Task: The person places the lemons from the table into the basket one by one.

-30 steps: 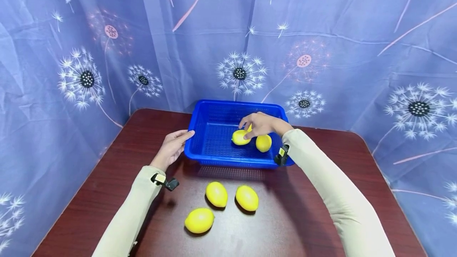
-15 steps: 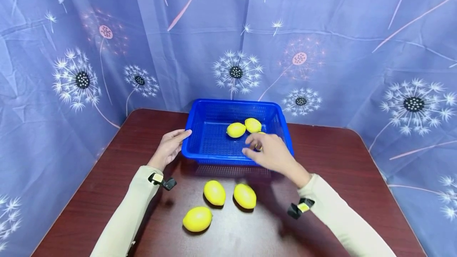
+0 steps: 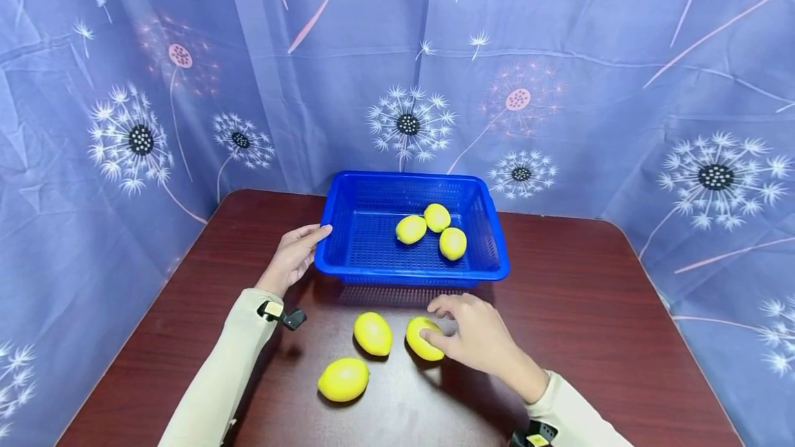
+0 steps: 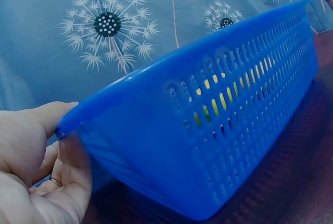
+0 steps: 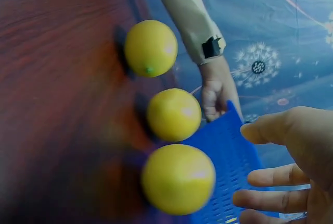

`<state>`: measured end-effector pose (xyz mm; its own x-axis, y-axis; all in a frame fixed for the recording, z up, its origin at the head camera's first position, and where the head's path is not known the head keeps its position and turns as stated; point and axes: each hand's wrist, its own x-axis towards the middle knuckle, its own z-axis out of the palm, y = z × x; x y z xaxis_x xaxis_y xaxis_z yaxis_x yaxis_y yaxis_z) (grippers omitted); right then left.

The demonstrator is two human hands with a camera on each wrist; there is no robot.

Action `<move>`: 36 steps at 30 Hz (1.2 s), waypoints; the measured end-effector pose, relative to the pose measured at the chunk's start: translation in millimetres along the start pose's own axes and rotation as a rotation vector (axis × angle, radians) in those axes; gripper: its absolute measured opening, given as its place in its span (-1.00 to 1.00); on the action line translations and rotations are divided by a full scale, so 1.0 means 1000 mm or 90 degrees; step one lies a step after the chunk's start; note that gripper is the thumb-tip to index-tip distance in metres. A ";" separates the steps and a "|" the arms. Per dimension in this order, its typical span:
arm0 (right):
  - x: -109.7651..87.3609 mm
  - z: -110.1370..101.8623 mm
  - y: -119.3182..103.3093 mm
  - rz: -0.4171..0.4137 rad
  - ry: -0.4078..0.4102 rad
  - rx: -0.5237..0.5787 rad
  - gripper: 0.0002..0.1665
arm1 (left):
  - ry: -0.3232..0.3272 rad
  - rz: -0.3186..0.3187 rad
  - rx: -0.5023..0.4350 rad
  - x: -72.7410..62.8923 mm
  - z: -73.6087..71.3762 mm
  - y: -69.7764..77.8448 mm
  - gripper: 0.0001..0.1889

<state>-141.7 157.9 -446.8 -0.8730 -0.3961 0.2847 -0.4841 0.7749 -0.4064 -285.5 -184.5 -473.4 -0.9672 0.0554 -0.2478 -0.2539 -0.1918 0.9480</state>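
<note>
At the left rim of the blue plastic basket point(image 3: 335, 269), my left hand point(image 3: 293, 257) pinches the edge, thumb on top and fingers beneath, as the left wrist view shows closely. Over the right-hand lemon point(image 3: 422, 339) on the table hovers my right hand point(image 3: 475, 333), thumb and fingers spread apart. The right wrist view shows a gap between those fingers and the nearest lemon point(image 5: 178, 179). Two more lemons lie on the table, a middle lemon point(image 3: 373, 334) and a front lemon point(image 3: 344, 379). Inside the basket, three lemons sit together toward the right, one being the rightmost lemon point(image 3: 453, 244).
A dark reddish-brown wooden table point(image 3: 577, 281) carries everything. Behind it and along the sides hangs a blue curtain point(image 3: 348, 102) with dandelion prints, close to the basket's back wall. Black straps with small devices sit on both wrists.
My right hand has let go of a lemon inside the basket and moved back toward me, over the right-hand table lemon. My left hand stays on the basket rim.
</note>
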 end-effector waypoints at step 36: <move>-0.025 0.049 0.000 0.078 0.010 -0.068 -0.32 | 0.003 -0.005 -0.005 0.001 -0.001 -0.001 -0.47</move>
<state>-122.8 143.4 -496.7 -0.9236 -0.2883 0.2525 -0.3643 0.8651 -0.3448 -286.2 -184.9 -474.8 -0.9651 0.0523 -0.2566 -0.2619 -0.1997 0.9442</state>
